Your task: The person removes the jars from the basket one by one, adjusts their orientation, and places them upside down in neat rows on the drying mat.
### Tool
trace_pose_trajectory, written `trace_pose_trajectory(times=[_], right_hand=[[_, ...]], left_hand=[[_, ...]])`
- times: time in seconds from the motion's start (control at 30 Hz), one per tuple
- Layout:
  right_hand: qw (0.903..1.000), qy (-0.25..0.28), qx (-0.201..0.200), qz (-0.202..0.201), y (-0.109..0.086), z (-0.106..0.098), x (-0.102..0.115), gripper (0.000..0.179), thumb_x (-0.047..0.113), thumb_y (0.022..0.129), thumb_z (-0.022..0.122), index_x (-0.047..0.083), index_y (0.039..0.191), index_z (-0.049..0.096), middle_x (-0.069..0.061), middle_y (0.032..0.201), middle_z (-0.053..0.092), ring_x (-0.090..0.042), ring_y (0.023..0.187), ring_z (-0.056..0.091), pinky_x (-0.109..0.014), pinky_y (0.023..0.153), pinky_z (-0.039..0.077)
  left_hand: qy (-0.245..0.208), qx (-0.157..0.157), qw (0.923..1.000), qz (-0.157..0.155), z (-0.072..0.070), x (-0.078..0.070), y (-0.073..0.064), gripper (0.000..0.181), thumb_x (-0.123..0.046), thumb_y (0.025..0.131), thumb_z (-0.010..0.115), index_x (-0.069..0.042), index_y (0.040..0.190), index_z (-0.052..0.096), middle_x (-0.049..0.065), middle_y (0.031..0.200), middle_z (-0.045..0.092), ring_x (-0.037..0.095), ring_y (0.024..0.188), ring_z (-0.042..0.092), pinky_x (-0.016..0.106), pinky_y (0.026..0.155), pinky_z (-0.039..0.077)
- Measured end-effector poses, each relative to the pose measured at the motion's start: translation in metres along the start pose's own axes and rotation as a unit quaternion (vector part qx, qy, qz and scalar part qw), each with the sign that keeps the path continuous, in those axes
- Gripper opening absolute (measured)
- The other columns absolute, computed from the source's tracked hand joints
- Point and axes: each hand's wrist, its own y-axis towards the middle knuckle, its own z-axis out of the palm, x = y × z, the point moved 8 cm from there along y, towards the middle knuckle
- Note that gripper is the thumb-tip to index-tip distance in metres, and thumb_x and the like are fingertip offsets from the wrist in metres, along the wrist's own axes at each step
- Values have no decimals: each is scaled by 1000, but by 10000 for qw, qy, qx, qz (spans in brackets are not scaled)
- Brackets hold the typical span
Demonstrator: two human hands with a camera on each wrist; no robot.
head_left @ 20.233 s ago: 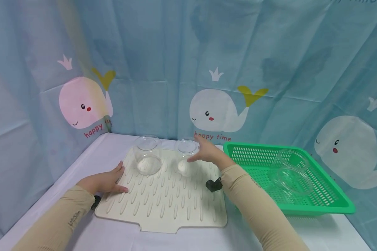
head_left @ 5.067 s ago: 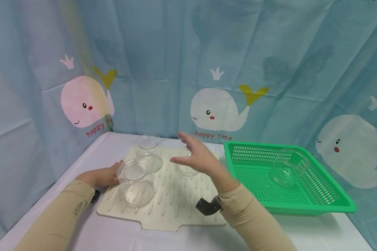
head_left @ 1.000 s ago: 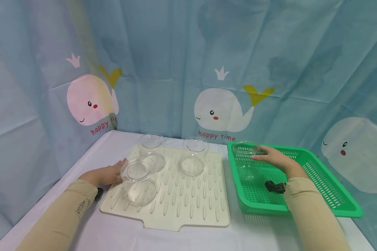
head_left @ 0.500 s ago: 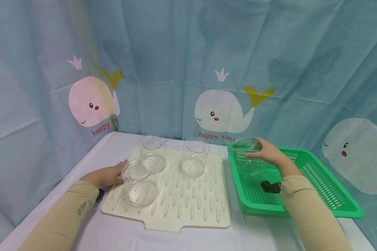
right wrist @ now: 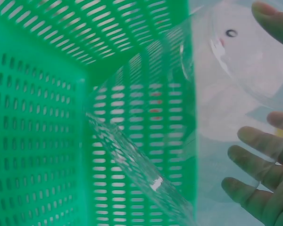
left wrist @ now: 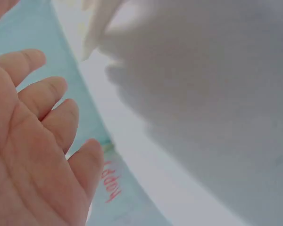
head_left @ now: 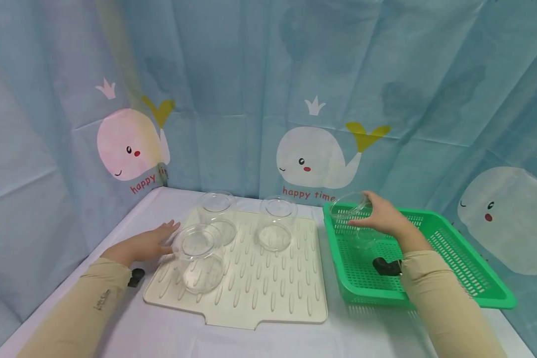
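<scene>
My right hand (head_left: 380, 215) grips a clear plastic container (head_left: 349, 206), thumb and fingers around its upper end, and holds it tilted above the green basket (head_left: 376, 297). In the right wrist view the same transparent container (right wrist: 155, 181) slants past the basket wall. My left hand (head_left: 146, 243) hovers over the left edge of the cream mat (head_left: 268, 293), fingers loose and holding nothing; its palm (left wrist: 28, 160) shows in the left wrist view. Beside it, a clear container (head_left: 199, 258) stands on the mat. Two more, back left (head_left: 217, 219) and back middle (head_left: 276, 223), stand behind.
A white cloth (head_left: 295, 343) covers the table. Blue whale-print curtains (head_left: 232, 99) hang behind and along the left side. The basket's raised rim stands just right of the mat.
Since 20 seconds ago, a third container has come to stand on the mat, at the front left. Lately my right hand has raised another inside the basket. My left hand has lifted off the mat's edge.
</scene>
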Motion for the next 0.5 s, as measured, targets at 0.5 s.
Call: trace_pose_trajectory(times=[0.5], right_hand=[[9959, -134, -475, -753, -27, -44, 54, 113, 60, 66, 71, 10, 147, 11, -20, 143, 29, -42, 128, 29, -61, 94, 31]], left_hand=[[-271, -1050, 9932, 431, -96, -50, -41, 92, -52, 86, 54, -11, 148, 0, 16, 152, -4, 38, 138, -1, 62, 103, 14]])
